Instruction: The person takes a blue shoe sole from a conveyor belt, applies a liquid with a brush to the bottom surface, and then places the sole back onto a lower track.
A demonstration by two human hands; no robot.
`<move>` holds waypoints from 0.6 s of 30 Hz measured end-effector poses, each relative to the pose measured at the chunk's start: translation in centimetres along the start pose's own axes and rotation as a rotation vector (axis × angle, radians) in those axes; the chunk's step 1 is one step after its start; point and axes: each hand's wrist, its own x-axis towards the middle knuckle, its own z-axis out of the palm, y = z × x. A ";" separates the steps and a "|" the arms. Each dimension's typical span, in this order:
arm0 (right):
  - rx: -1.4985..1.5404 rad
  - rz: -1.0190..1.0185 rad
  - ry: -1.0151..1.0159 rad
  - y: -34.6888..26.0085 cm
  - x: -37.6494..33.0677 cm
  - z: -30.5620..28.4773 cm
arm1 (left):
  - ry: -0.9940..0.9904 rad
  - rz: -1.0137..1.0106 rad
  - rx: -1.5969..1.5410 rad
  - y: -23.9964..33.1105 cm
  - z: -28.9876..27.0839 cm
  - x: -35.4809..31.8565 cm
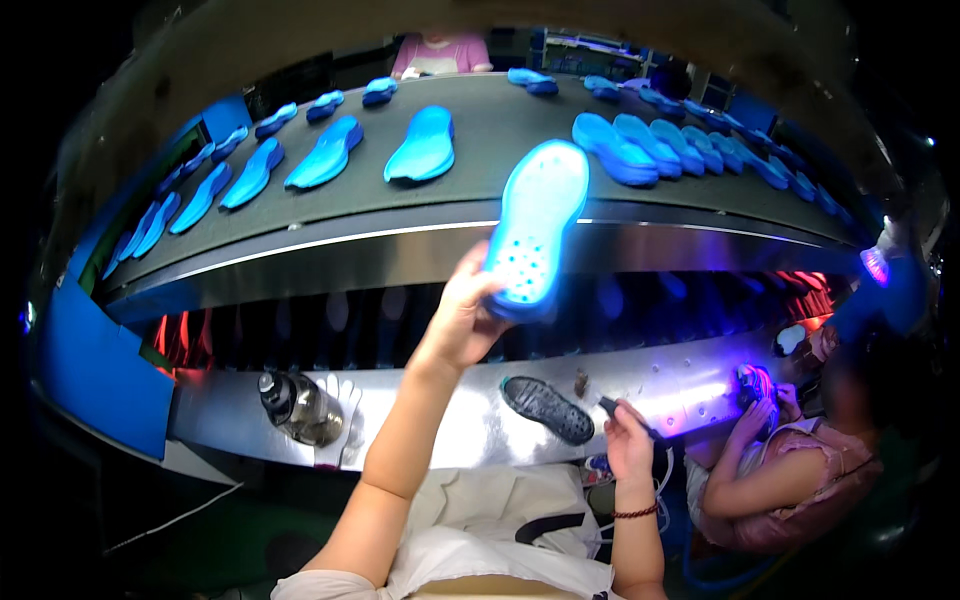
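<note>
My left hand (468, 312) reaches up and grips a bright blue shoe sole (545, 215) by its lower end, raised in front of the conveyor belt's edge. Small holes dot the side of the sole turned toward me. Lower down, my right hand (629, 441), with a beaded bracelet at the wrist, is closed round a slim black pen-like tool (609, 404); its exact kind cannot be made out. Just left of that hand, a black shoe sole (548, 409) lies on the metal bench (480, 440).
Blue soles (422, 146) lie in rows along the dark conveyor belt (370, 205). A dark bottle (300, 408) and a white glove (345, 415) rest at the bench's left. A co-worker (790, 470) sits at right, handling a shoe (757, 388). Another person (440, 55) is beyond the belt.
</note>
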 end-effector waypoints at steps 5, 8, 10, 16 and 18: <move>0.012 -0.087 -0.029 -1.2 -0.3 -0.1 | -0.326 -0.161 0.057 0.3 -8.0 -6.9; -0.037 -0.040 -0.085 -1.4 -1.1 0.9 | -0.393 -0.420 -0.193 -2.7 -10.4 -10.5; -0.036 -0.022 -0.256 -1.4 -1.8 3.0 | -0.198 -0.589 -0.107 -4.6 -11.6 -11.9; -0.161 0.069 -0.511 1.5 -1.9 9.0 | -0.047 -0.389 -0.413 -7.5 -9.7 -12.7; -0.155 0.142 -0.479 1.9 -0.9 10.4 | -0.018 -0.408 -0.422 -6.5 -7.8 -12.6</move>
